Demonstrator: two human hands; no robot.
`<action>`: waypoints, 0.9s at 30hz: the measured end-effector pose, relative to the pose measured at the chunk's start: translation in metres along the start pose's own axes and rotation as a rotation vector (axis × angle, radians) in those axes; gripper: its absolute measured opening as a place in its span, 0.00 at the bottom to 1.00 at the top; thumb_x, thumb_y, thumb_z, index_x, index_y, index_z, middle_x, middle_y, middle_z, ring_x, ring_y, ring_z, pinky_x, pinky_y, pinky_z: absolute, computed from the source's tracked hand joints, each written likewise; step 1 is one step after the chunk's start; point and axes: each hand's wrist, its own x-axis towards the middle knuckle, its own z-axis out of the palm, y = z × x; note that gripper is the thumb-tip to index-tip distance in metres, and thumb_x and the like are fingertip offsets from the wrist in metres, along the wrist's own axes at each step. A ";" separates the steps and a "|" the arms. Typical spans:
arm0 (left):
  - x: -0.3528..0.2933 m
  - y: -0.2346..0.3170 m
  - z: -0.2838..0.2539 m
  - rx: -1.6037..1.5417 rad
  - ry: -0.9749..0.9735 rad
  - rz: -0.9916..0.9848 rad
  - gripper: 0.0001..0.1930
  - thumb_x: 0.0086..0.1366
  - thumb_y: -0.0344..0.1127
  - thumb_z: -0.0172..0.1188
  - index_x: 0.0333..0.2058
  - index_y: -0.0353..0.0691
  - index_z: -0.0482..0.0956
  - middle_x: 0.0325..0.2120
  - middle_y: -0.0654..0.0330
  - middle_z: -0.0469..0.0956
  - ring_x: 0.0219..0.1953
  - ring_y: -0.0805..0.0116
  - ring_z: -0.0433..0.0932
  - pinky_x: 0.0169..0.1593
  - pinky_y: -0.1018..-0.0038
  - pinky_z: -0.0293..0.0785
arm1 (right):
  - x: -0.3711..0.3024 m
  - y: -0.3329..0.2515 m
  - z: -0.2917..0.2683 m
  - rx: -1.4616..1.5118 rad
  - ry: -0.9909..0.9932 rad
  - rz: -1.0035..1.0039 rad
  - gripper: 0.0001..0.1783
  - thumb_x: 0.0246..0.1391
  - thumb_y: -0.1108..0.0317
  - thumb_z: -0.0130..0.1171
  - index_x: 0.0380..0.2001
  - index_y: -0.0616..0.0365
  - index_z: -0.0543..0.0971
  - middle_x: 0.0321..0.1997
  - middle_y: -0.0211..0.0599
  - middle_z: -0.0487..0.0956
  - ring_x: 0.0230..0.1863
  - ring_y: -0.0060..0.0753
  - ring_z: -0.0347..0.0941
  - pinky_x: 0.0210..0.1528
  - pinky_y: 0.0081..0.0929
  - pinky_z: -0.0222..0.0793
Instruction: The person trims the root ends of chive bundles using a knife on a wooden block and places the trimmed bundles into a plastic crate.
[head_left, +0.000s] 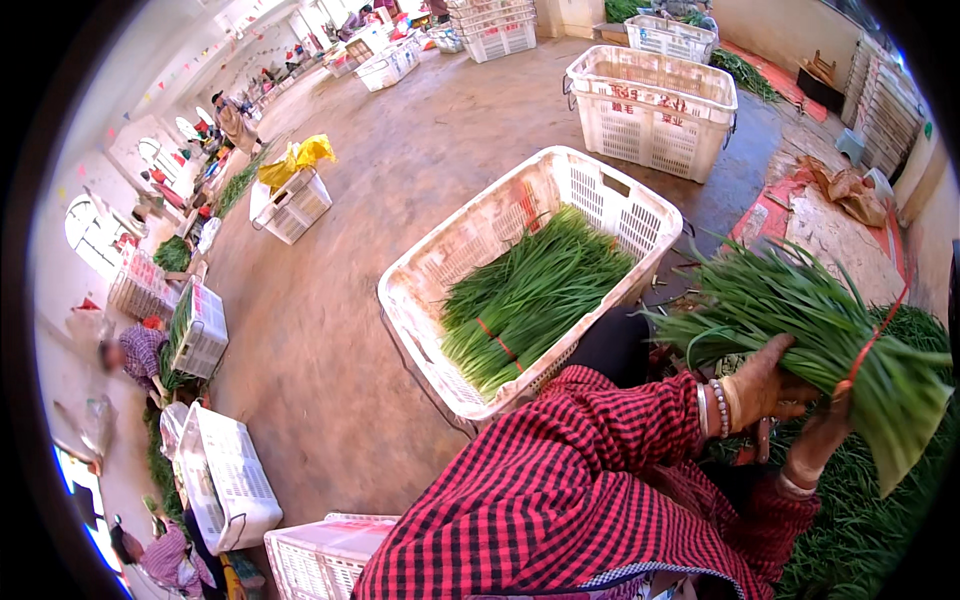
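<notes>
A large bundle of garlic chives (800,305), tied with a red band near its cut end, is held up at the right. My left hand (757,390), with a beaded bracelet at the wrist, closes on the leafy middle of the bundle from below. Close to the red band, my right hand (822,440) grips the bundle's underside, with some of its fingers hidden. To the left of my arms stands a white plastic crate (425,275). Another banded bundle of chives (545,285) lies inside it.
Loose chives (860,540) are heaped at the lower right. A second white crate (655,125) stands beyond the near one. A crate with yellow plastic (292,205) is on the concrete floor (310,380). Other people and crates line the left side.
</notes>
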 end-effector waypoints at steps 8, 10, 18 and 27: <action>-0.096 0.043 0.076 0.578 -0.233 0.380 0.30 0.62 0.41 0.69 0.58 0.33 0.69 0.48 0.44 0.79 0.47 0.60 0.80 0.51 0.72 0.75 | 0.059 -0.083 -0.021 0.110 0.020 -0.081 0.27 0.72 0.51 0.42 0.58 0.64 0.72 0.55 0.36 0.76 0.52 0.28 0.73 0.58 0.32 0.69; -0.086 0.058 0.074 1.148 0.023 1.053 0.39 0.56 0.41 0.72 0.62 0.34 0.64 0.55 0.42 0.72 0.56 0.56 0.74 0.58 0.67 0.71 | 0.060 -0.104 -0.009 -0.065 -0.056 -0.203 0.25 0.72 0.54 0.44 0.57 0.65 0.73 0.54 0.36 0.76 0.52 0.28 0.74 0.58 0.32 0.69; -0.058 0.030 0.017 1.284 0.150 1.057 0.51 0.50 0.42 0.76 0.67 0.36 0.53 0.62 0.47 0.63 0.65 0.54 0.62 0.69 0.62 0.57 | 0.021 -0.121 0.143 -0.500 -0.408 -0.588 0.35 0.44 0.66 0.76 0.55 0.59 0.72 0.48 0.42 0.78 0.49 0.37 0.77 0.51 0.34 0.72; -0.146 0.101 -0.060 -0.042 0.188 1.025 0.24 0.65 0.44 0.60 0.55 0.37 0.72 0.53 0.52 0.76 0.54 0.56 0.75 0.60 0.57 0.72 | -0.003 -0.051 0.160 -1.066 -0.684 -0.816 0.56 0.44 0.34 0.63 0.68 0.60 0.61 0.65 0.50 0.69 0.67 0.52 0.62 0.72 0.49 0.49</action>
